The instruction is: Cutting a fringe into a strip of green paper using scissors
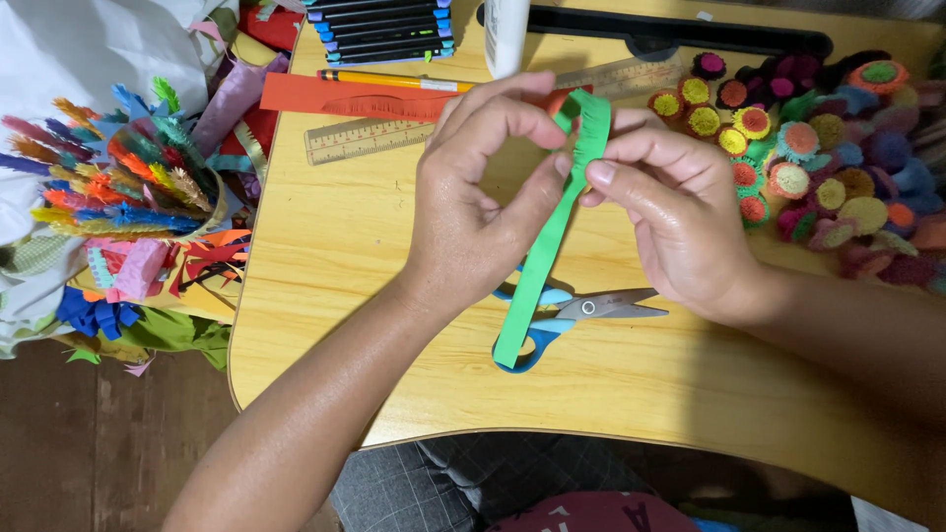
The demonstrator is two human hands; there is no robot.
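Note:
A long green fringed paper strip (pixel 548 246) hangs between both hands over the wooden table (pixel 325 246). My left hand (pixel 478 207) pinches its upper part between thumb and forefinger. My right hand (pixel 680 222) pinches the same strip from the right, near the curled top end. The strip's lower end dangles down over blue-handled scissors (pixel 581 310) lying on the table beneath my hands.
A pile of rolled paper flowers (pixel 818 158) covers the right of the table. A ruler (pixel 360 140), a red paper strip (pixel 345 99) with a pencil (pixel 389 79), markers (pixel 379 30) and a white bottle (pixel 506 34) lie at the back. Fringed paper scraps (pixel 128 197) sit left.

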